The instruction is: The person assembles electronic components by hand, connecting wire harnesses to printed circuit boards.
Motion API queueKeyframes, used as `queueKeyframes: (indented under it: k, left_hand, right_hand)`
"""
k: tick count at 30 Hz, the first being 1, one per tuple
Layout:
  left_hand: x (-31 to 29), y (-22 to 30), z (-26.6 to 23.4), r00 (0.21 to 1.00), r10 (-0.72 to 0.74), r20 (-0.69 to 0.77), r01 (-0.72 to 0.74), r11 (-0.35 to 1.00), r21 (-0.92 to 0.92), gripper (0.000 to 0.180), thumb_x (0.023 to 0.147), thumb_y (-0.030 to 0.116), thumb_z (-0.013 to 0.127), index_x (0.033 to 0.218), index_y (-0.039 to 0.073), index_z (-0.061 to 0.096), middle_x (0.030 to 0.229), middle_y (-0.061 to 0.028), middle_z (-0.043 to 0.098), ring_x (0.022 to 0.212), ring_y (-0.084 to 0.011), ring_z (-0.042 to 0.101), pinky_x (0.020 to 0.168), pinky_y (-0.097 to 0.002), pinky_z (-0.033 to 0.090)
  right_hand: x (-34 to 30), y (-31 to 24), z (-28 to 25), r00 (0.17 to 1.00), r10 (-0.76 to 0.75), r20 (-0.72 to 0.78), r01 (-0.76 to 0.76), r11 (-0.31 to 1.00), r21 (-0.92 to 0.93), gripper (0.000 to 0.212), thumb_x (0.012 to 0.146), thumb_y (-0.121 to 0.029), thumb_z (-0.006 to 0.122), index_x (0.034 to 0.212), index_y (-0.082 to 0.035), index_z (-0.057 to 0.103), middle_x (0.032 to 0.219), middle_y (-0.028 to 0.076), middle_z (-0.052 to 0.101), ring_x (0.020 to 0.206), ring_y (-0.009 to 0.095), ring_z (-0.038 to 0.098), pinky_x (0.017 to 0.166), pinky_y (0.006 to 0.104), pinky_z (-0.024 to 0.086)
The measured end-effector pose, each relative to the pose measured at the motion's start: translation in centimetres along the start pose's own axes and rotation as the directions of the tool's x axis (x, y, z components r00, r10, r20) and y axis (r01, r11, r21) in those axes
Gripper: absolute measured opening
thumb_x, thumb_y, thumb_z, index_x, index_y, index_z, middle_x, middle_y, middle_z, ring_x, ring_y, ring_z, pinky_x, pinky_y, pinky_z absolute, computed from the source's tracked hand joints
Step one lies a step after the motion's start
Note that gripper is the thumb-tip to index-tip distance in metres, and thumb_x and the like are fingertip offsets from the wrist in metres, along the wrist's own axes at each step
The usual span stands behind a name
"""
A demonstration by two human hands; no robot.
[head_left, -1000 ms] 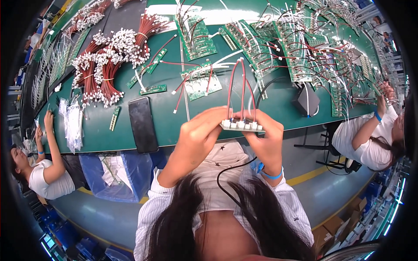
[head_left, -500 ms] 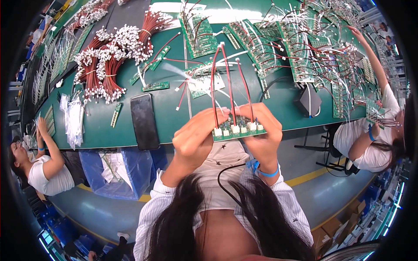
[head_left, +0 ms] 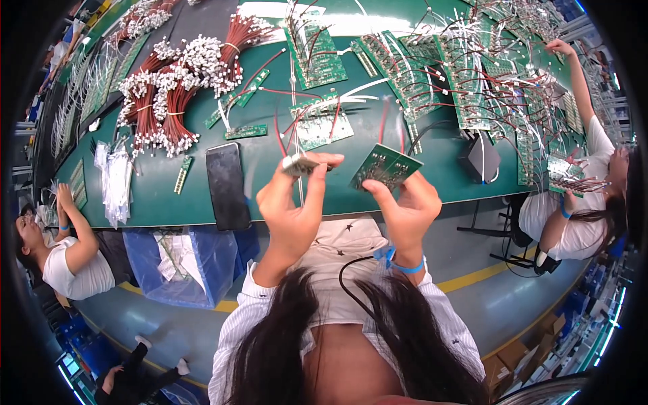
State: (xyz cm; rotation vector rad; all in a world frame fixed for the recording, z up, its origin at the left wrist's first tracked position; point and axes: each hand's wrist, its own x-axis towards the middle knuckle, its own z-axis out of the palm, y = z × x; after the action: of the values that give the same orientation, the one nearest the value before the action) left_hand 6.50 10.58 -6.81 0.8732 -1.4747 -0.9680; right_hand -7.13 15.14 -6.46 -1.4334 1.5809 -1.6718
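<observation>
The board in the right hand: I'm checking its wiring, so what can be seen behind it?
Past the upper edge of the board in the right hand, blurred red wires show against the green tabletop; its far face is covered.

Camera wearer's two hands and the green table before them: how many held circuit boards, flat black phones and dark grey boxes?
Small held circuit boards, one in the left hand, one in the right hand: 2
Flat black rectangular phone: 1
Dark grey box: 1
Total: 4

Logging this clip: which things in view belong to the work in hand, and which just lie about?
Likely in the work:
small board in left hand
green board in right hand
red wire bundles

Probably just lying about:
black phone
dark box
</observation>
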Motion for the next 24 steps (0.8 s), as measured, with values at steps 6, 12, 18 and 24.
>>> queueKeyframes:
  k: [6, 12, 18, 24]
  left_hand:
    - [-0.8, 0.9, 0.6, 0.940, -0.277, 0.197, 0.335, 0.859, -0.388, 0.014, 0.087, 0.001, 0.051, 0.100, -0.001, 0.048, 0.090, -0.0039, 0.053, 0.082, -0.0075, 0.049, 0.075, -0.0216, 0.041]
    - [-0.6, -0.1, 0.4, 0.950, -0.231, 0.210, 0.303, 0.849, -0.433, 0.016, 0.081, -0.005, 0.057, 0.095, -0.002, 0.049, 0.090, -0.0039, 0.051, 0.083, -0.0092, 0.049, 0.075, -0.0229, 0.041]
    - [-0.8, -0.7, 0.3, 0.987, -0.042, 0.155, 0.071, 0.980, -0.188, 0.026, 0.073, -0.005, 0.065, 0.094, -0.004, 0.051, 0.090, -0.0077, 0.051, 0.080, -0.0133, 0.052, 0.069, -0.0243, 0.044]
    - [-1.1, -1.2, 0.4, 0.985, -0.033, 0.170, 0.050, 0.994, -0.096, 0.030, 0.068, -0.006, 0.067, 0.094, -0.004, 0.053, 0.084, -0.0107, 0.054, 0.077, -0.0215, 0.056, 0.067, -0.0282, 0.045]
  right_hand:
    - [0.9, 0.1, 0.1, 0.983, -0.018, 0.182, -0.004, 0.993, 0.118, 0.019, 0.067, 0.002, 0.070, 0.084, 0.004, 0.064, 0.078, 0.010, 0.063, 0.069, 0.016, 0.059, 0.062, 0.0253, 0.045]
    - [0.9, 0.3, -0.2, 0.958, -0.048, 0.284, 0.020, 0.995, 0.101, 0.017, 0.072, 0.003, 0.065, 0.088, 0.005, 0.061, 0.077, 0.010, 0.060, 0.066, 0.019, 0.057, 0.060, 0.0269, 0.044]
    - [1.3, -0.2, -0.8, 0.939, -0.029, 0.344, 0.012, 0.999, 0.052, 0.013, 0.075, 0.005, 0.060, 0.088, 0.006, 0.058, 0.075, 0.012, 0.057, 0.065, 0.021, 0.056, 0.059, 0.0280, 0.044]
    - [1.2, 0.2, -0.9, 0.955, -0.038, 0.295, 0.012, 0.996, 0.090, 0.018, 0.073, 0.008, 0.060, 0.090, 0.004, 0.057, 0.079, 0.013, 0.060, 0.070, 0.023, 0.060, 0.062, 0.0277, 0.047]
